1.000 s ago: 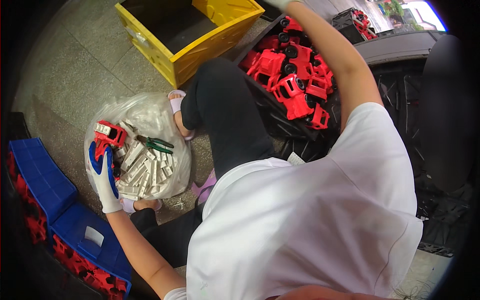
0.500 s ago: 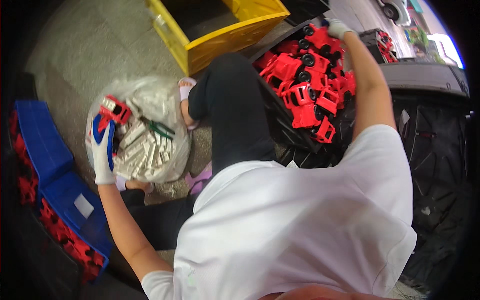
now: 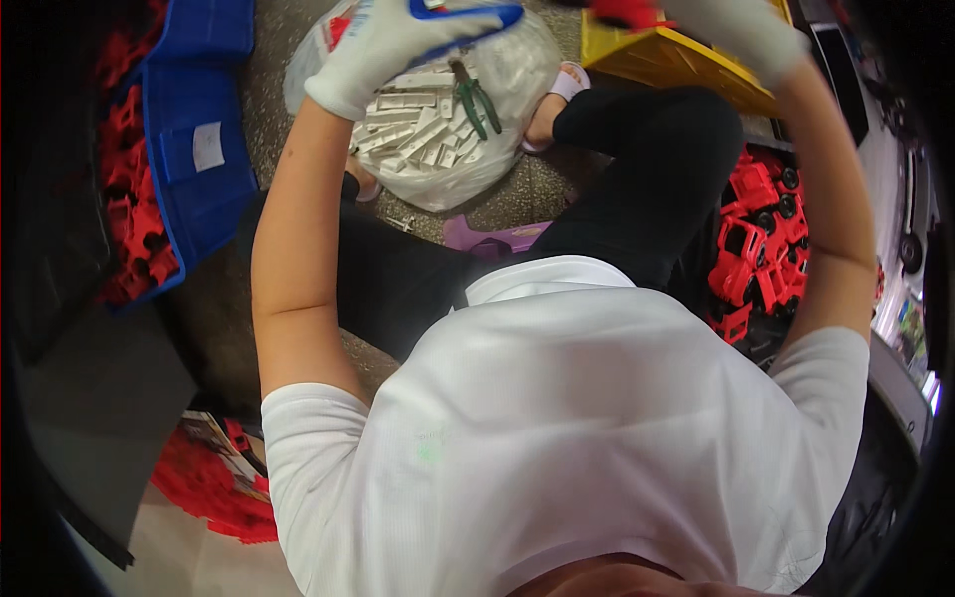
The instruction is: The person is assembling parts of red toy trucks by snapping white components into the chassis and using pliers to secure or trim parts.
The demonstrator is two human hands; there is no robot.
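At the top edge, my left hand [image 3: 373,50], in a white glove with blue coating, reaches over a clear plastic bag. Its thumb and finger look stretched and apart; part of the hand is cut off by the frame. White plastic strips [image 3: 418,124] fill the bag [image 3: 438,196], and green-handled pliers [image 3: 476,99] lie on them. A bit of red plastic [image 3: 338,32] shows beside my left glove. My gloved right hand [image 3: 741,35], smeared by motion, is up at the top right, closed on a red toy truck [image 3: 625,12] that is partly out of view.
Red toy trucks [image 3: 761,234] fill a dark crate by my right arm. Behind my right hand stands a yellow bin [image 3: 667,65]. Blue bins [image 3: 194,164] are at the left, with red parts [image 3: 129,199] next to them. More red pieces [image 3: 214,488] lie at the lower left.
My right hand has left the crate of toy trucks and moved inward with a red one. My left hand has come away from the red piece on the bag. The whole view has shifted.
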